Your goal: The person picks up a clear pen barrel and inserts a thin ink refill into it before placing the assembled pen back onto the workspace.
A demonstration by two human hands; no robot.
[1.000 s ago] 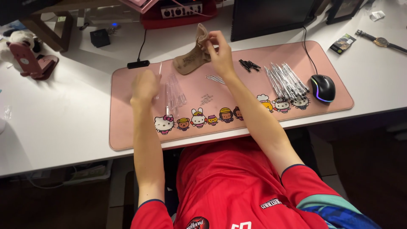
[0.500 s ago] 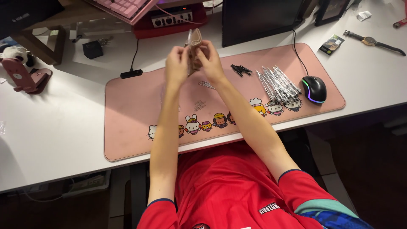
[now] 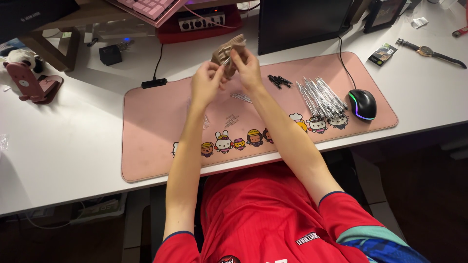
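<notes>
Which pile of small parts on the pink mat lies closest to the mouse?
The big bundle of clear pen barrels, right beside the mouse. The black caps and small clear bits lie farther left.

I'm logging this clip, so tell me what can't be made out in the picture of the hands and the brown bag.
Head view:
- Brown bag: contents hidden by its own paper.
- Thin piece between the fingers: too small to identify.
- Left hand, right hand: palms face away.
- Keyboard: cut off by the top edge.
</notes>
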